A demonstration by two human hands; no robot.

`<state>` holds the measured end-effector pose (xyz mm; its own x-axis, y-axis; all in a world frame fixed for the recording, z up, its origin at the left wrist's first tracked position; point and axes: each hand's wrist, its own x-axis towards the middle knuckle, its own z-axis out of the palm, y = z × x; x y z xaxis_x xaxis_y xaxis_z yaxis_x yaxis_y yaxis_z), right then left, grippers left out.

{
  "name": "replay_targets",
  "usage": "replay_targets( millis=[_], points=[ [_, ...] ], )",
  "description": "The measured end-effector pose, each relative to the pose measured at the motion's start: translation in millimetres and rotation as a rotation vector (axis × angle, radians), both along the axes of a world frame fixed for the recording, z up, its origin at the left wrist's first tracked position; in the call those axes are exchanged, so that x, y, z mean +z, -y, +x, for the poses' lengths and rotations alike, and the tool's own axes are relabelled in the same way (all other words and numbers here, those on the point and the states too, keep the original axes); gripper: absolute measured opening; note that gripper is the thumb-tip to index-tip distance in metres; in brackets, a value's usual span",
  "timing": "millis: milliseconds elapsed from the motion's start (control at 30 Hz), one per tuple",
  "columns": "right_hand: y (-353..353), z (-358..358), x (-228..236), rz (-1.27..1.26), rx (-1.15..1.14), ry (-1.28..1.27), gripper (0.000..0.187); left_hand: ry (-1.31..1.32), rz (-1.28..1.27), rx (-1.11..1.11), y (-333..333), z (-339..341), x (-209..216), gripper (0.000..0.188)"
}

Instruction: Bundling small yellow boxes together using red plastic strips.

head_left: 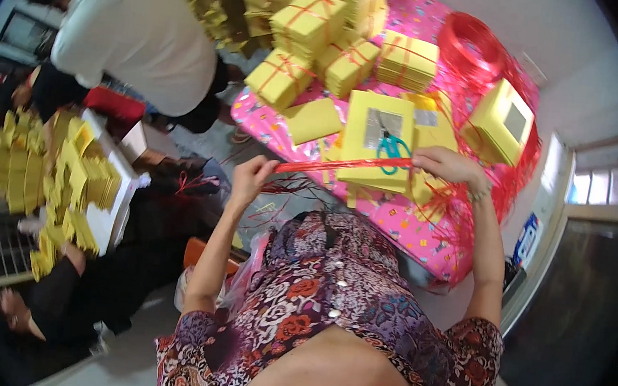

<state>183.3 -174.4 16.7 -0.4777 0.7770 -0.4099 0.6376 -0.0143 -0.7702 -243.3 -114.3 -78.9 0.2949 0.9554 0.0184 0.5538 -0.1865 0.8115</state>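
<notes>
A red plastic strapping ribbon is stretched between my two hands, level in front of my body. My left hand is closed on one end, over the floor just off the table's near edge. At the other end, my right hand pinches the ribbon above the table. Just behind the ribbon lies a stack of yellow envelopes with a patterned grey rectangle on the top one. A pair of scissors with teal handles rests on that stack, close to my right hand.
A pink patterned table bears several tied yellow bundles at the back. A big red ribbon coil and another yellow stack stand right. On the left, people work around a white table with yellow envelopes.
</notes>
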Motion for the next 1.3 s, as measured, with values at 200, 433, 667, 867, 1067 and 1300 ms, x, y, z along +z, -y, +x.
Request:
replay_targets(
  millis=[200, 433, 667, 867, 1067, 1300],
  points=[
    [-8, -43, 12, 0.267, 0.087, 0.217, 0.029, -0.148, 0.509, -0.193, -10, 55, 42, 0.028],
    [-26, -99, 36, 0.352, 0.182, 0.168, 0.024, 0.178, -0.083, -0.606, 17, 141, 94, 0.046],
    [-22, -61, 39, 0.079, 0.065, 0.068, 0.026, 0.005, 0.074, -0.584, 12, 130, 58, 0.030],
    [-8, -19, 36, 0.211, -0.243, 0.101, 0.025, 0.159, 0.027, -0.493, 5, 120, 43, 0.023],
    [-19, -68, -20, 0.253, -0.842, -0.524, 0.023, 0.358, -0.207, -0.235, 15, 129, 38, 0.029],
    [-17, -150, -34, 0.060, -1.100, -1.246, 0.020, 0.525, -0.254, -0.122, 37, 163, 28, 0.024]
  ],
)
